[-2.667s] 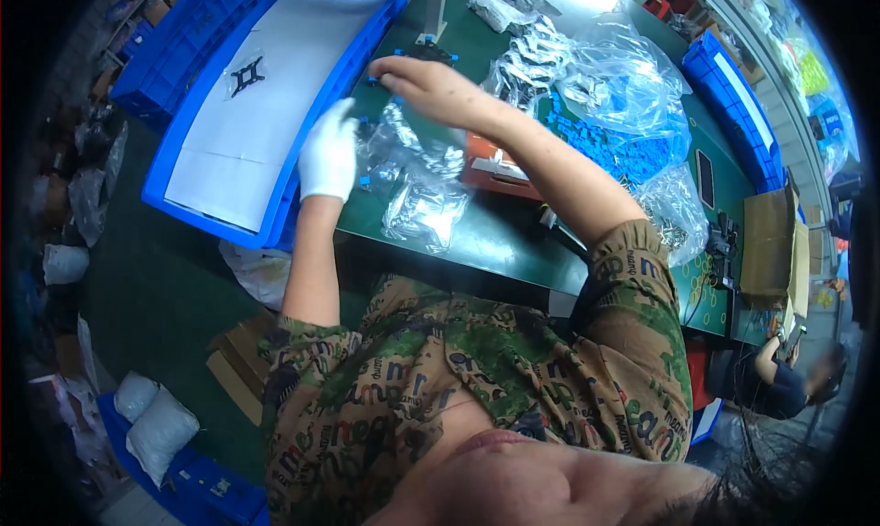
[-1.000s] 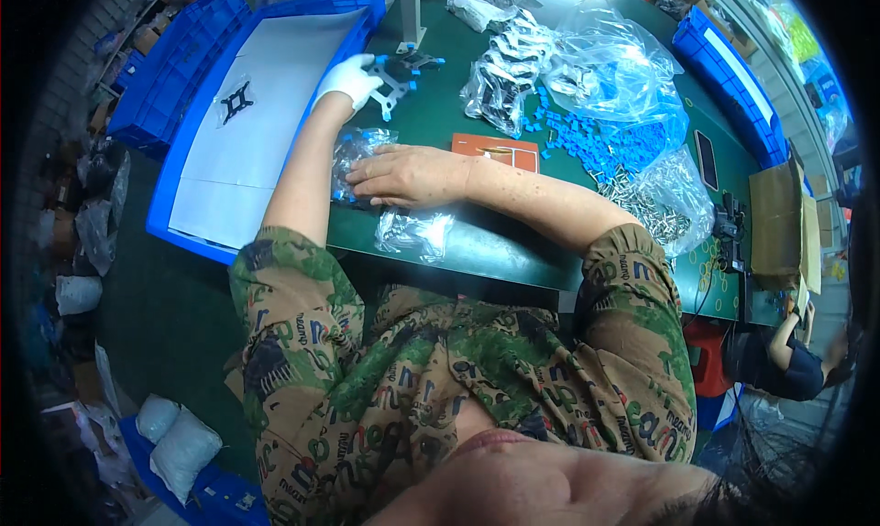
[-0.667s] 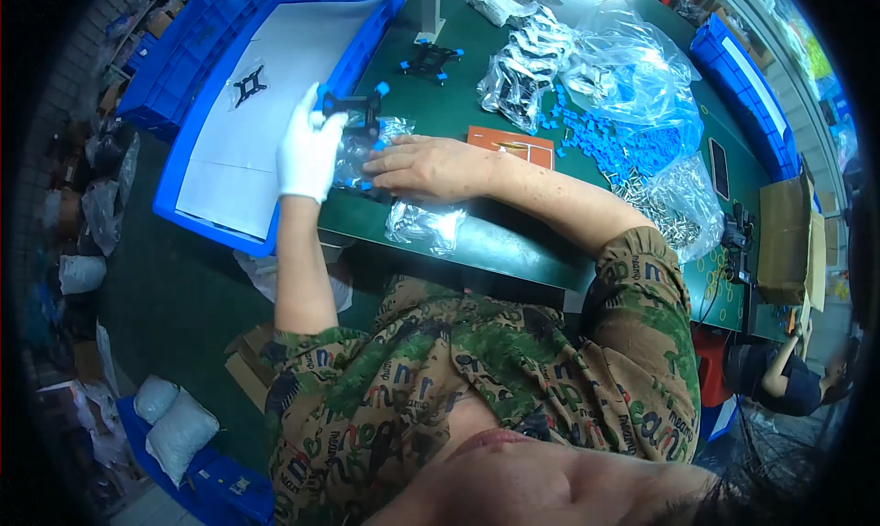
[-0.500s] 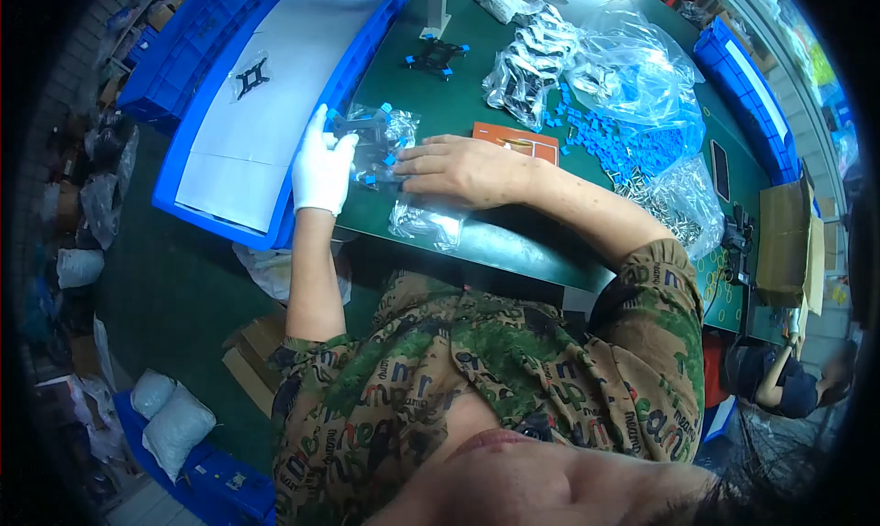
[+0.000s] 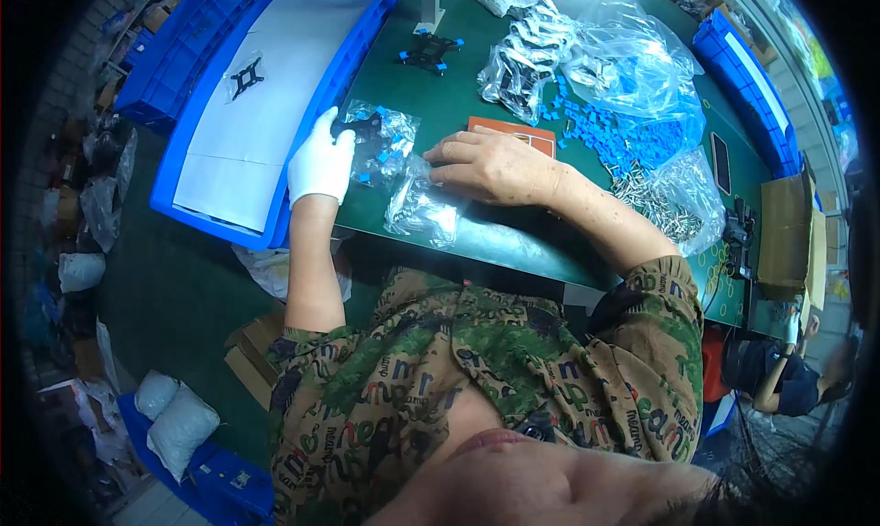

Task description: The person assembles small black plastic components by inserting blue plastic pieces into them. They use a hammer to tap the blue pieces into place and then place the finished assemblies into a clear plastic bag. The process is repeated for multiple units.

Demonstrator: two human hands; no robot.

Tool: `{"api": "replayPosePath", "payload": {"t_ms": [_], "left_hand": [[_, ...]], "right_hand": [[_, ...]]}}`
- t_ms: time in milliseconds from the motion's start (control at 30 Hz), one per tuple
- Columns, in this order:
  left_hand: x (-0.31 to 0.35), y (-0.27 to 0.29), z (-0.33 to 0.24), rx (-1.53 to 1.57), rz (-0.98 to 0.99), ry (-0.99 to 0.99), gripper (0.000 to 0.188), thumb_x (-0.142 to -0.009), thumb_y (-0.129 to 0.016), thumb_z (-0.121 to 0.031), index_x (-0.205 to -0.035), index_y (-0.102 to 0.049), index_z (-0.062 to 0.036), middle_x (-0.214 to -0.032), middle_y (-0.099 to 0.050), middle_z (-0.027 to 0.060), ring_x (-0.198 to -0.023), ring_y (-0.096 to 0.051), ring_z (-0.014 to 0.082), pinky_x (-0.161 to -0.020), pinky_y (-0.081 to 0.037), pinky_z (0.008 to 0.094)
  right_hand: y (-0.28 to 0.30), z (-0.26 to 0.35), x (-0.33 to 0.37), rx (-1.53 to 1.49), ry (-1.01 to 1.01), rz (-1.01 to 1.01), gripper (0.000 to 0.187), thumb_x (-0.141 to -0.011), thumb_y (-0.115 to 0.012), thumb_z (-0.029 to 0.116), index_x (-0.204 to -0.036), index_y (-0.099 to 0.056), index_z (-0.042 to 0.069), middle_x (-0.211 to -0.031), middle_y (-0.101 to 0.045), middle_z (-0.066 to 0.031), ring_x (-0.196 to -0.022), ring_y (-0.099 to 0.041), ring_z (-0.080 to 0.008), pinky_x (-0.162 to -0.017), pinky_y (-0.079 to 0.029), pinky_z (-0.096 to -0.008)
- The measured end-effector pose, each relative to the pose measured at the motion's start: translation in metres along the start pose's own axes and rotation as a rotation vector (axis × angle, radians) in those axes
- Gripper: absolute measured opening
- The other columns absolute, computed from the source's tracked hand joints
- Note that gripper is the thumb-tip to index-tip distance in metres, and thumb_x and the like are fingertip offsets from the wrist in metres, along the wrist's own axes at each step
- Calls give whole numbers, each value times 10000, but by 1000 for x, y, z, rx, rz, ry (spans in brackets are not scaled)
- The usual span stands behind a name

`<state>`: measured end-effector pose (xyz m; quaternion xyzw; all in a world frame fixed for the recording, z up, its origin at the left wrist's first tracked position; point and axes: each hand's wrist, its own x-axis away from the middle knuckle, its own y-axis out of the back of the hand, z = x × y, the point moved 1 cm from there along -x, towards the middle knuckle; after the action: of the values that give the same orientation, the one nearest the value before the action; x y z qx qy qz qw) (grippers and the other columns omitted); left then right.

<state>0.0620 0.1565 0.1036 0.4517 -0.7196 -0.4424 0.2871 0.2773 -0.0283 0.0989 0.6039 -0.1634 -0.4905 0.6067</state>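
My white-gloved left hand (image 5: 321,167) is closed at the left end of a black X-shaped bracket (image 5: 365,127), its thumb and forefinger on it. Under and beside the bracket lies clear film with blue caps (image 5: 396,144) in it; whether the bracket is inside the film is unclear. My bare right hand (image 5: 495,167) is open, palm down, its fingers stretched toward the left. Its fingertips touch the upper edge of a pile of clear plastic bags (image 5: 423,210) near the table's front edge. A second black bracket with blue corner caps (image 5: 431,53) lies farther back.
At left a blue crate (image 5: 170,173) carries a white sheet with one bagged bracket (image 5: 246,82). Loose blue caps (image 5: 605,132), metal screws (image 5: 667,205), bagged parts (image 5: 522,63) and an orange card (image 5: 541,139) cover the right side. A phone (image 5: 721,164) lies beyond; another person (image 5: 779,379) is at far right.
My right hand has drawn back to the right, off the capped bracket, and onto the bag pile. The bracket in my left hand has shifted slightly and shows darker.
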Motion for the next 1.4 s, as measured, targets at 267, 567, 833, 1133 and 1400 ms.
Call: {"api": "replayPosePath", "payload": {"t_ms": [267,567,833,1133,1400], "left_hand": [[-1,6,-2,-12,51,-13,535,-934,-602,-370,-1442,-563,-207,-1137,-715,197,-1065,-681,394,-969,-515,463],[-1,-8,6,54,-41,-50,531,-943,-611,-367,-1442,-562,-194,-1156,-706,231,-1042,-682,408,-941,-521,477],[12,-5,-7,-246,-88,-118,422,-964,-580,-384,-1328,-652,-183,-1073,-732,226,-1003,-695,412,-892,-530,517],[7,13,-13,-308,111,-44,385,-969,-599,-386,-1271,-672,-159,-1089,-730,206,-1045,-684,411,-908,-527,512],[0,11,-29,-490,88,-267,255,-929,-674,-230,-1163,-701,-133,-1110,-718,157,-1066,-678,377,-909,-544,485]], "right_hand": [[-7,-9,4,-36,-21,-26,274,-897,-713,212,-1145,-706,95,-1223,-667,-85,-1117,-652,-282,-918,-543,-417],[-10,-11,5,-19,-32,-22,238,-923,-698,225,-1124,-706,98,-1202,-668,-71,-1076,-664,-278,-916,-543,-417],[-9,-9,6,-15,-54,21,305,-867,-729,206,-1155,-708,109,-1206,-668,-65,-1080,-662,-271,-919,-543,-417],[4,2,8,33,-57,23,305,-855,-721,192,-1150,-717,115,-1191,-676,-60,-1051,-667,-261,-895,-546,-414],[46,20,30,120,-83,-33,266,-870,-692,151,-1131,-704,106,-1153,-686,-67,-999,-678,-272,-858,-540,-404]]}}
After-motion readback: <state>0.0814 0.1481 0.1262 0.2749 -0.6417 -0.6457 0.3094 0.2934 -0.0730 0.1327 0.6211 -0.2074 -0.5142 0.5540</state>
